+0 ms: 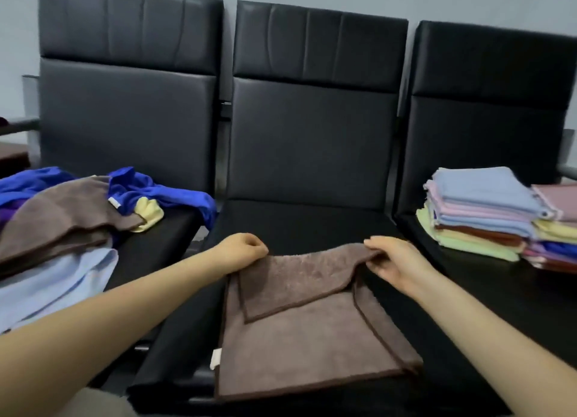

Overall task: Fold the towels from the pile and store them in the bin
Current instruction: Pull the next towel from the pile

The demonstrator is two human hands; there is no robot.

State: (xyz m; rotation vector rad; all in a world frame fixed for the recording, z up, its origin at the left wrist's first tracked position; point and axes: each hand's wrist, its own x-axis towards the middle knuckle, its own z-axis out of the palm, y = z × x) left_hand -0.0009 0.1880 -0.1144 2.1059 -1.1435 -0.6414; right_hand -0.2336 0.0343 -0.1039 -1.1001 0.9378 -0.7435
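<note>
A brown towel [299, 341] lies on the middle black seat [299, 223], its far part raised and folded back toward me. My left hand [242, 248] grips the towel's far left corner with curled fingers. My right hand [392, 262] pinches the far right corner. On the left seat lies a loose pile of towels [62, 226]: brown, blue, pale blue, yellow and purple. A stack of folded towels [484, 213] in pastel colours stands on the right seat. No bin is in view.
Three black padded chairs stand side by side against a grey wall, their backrests [312, 135] rising behind the seats. A second folded stack [555, 226] sits at the far right edge. A dark table corner [12, 154] shows at the far left.
</note>
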